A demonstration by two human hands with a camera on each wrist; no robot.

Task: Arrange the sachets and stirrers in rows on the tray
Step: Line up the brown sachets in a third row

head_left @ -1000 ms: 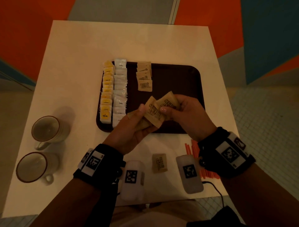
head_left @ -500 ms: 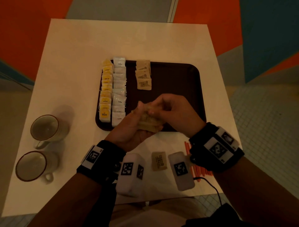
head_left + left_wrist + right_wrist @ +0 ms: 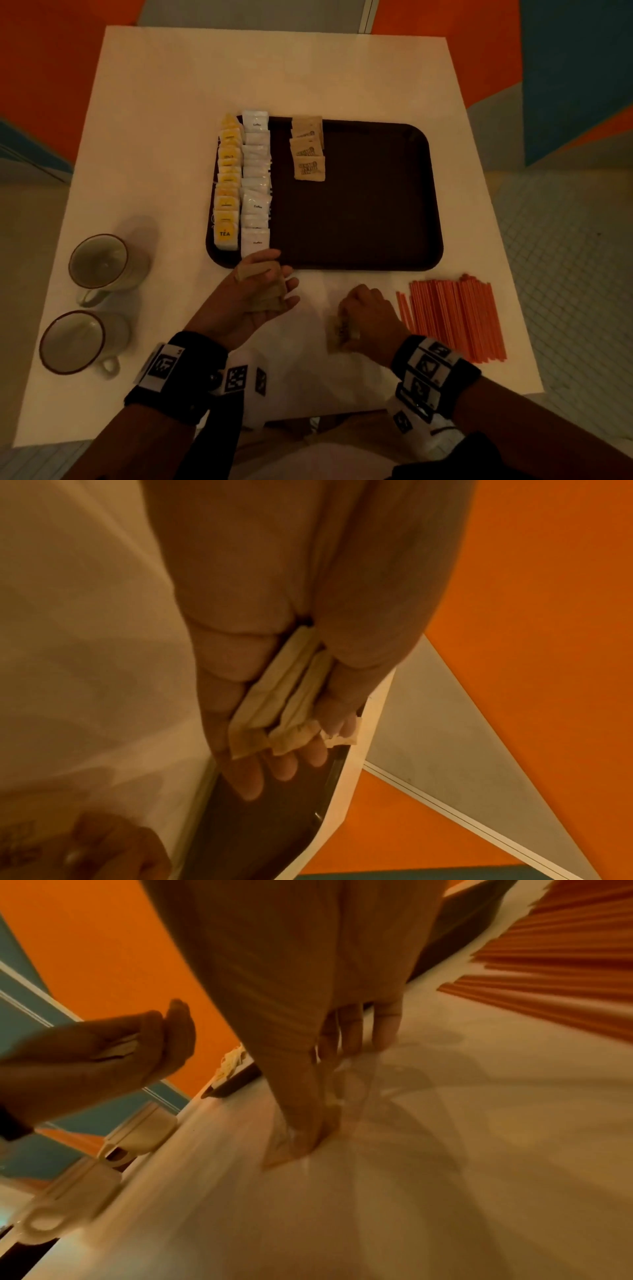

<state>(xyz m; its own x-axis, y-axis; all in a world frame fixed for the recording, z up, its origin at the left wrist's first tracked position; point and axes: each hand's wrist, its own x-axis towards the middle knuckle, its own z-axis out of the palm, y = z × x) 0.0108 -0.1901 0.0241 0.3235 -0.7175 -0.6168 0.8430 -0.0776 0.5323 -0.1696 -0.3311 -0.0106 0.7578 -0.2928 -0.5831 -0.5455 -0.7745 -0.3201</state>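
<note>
Holding brown sachets, left hand at tray edge

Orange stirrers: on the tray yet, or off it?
Off. The orange stirrers lie bunched on the table, beside the tray's near right corner.

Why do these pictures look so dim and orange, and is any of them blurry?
Head view: low warm light, table edges bowed by the wide lens, printing on the brown sachets barely readable. Left wrist view: soft focus, though the sachets in the left hand show. Right wrist view: streaked with motion blur around the right hand, shadows fanning out below it.
</note>
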